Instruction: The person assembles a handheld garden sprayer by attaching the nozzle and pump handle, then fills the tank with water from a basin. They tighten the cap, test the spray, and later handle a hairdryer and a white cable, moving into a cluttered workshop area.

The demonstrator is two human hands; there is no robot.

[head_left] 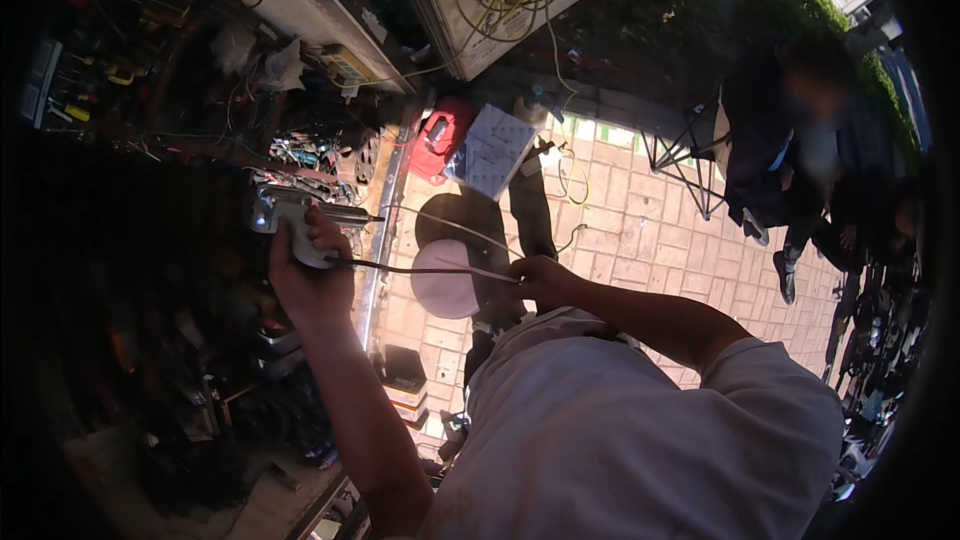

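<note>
My left hand (308, 270) is wrapped round the pale grey handle of a pistol-shaped power tool (296, 224). Its narrow metal barrel (345, 213) points right and ends in a dark thin tip. From the bottom of the handle a dark cord (400, 269) runs across to my right hand (548, 282). Those right fingers are closed on a thin pale cord or rod (468, 265); a second pale strand (465, 230) arcs from near the tool's tip toward the same hand. Whether these strands are one piece I cannot tell.
Cluttered tools (310, 152) fill the dark shelving on the left. A red case (437, 143) and a blue-grey box (492, 152) stand on the brick paving (630, 250), beyond a round seat (447, 278). A seated person (765, 140) is at the right. Yellow cable (515, 15) hangs from a board.
</note>
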